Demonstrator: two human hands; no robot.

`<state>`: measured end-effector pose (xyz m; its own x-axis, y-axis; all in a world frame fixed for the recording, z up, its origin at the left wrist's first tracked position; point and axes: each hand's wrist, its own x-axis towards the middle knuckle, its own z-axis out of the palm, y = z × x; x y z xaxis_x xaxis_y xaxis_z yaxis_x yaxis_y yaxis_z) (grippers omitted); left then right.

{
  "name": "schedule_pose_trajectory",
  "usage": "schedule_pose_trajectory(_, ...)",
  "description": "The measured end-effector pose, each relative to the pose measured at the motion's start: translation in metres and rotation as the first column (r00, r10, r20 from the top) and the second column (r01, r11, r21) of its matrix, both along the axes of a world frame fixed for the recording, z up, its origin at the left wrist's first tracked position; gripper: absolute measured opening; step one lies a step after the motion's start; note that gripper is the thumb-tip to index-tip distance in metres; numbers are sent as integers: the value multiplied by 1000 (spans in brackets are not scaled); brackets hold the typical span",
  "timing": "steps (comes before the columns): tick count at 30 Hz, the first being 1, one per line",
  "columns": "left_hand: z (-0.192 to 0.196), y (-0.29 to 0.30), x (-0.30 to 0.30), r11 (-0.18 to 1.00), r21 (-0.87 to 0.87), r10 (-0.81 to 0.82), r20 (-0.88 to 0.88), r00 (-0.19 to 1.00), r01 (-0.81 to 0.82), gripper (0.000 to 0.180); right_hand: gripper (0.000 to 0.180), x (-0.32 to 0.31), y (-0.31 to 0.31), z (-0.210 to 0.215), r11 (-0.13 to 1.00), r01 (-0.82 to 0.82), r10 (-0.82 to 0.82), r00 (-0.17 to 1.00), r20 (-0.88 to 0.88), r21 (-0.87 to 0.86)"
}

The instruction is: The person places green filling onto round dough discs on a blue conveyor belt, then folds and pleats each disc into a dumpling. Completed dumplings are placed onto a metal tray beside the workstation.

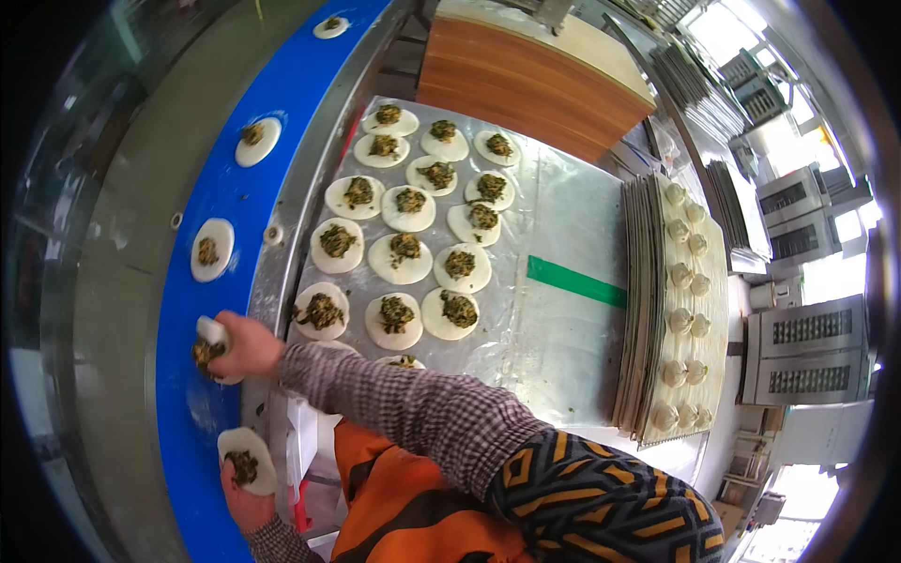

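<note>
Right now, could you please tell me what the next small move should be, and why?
I'd probably have the right hand raise its dough disc clear of the blue belt, keeping it level: that hand grips the disc, whose filling sits exposed, and similar topped discs lie in rows alongside. The left hand holds another disc.

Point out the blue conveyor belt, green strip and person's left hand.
Blue conveyor belt (235, 194), head view: bare stretch.
Green strip (576, 281), head view: its middle.
Left hand (246, 507), head view: middle of visible skin.
</note>
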<state>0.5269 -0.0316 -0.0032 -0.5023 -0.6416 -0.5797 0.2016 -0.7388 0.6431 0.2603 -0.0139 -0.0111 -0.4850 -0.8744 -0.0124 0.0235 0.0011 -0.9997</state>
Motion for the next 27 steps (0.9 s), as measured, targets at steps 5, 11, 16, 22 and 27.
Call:
schedule_pose_trajectory(5, 17, 37, -145, 894, -78, -447, -66, 892, 442, 43, 54, -116, 117, -1, 927, 126, 112, 805, 583, -352)
schedule_pose_trajectory(11, 38, 130, -324, 362, -234, -926, 19, 377, 902, 48, 55, -272, 326, 3, 860, 375, -173, 853, 493, -347)
schedule_pose_trajectory(16, 6, 216, -448, -122, -159, -990, 86, -110, 980, 48, 43, -377, 416, -19, 875, 480, -383, 768, 513, -65)
schedule_pose_trajectory(22, -34, 272, -517, -594, -305, -690, 668, -277, 744, 49, 40, -429, 432, -40, 850, 408, -501, 822, 272, 334)
schedule_pose_trajectory(27, -35, 283, -501, -660, -468, -487, 862, 139, 587, 40, 58, -416, 456, -8, 451, 506, -464, 837, -291, 736)
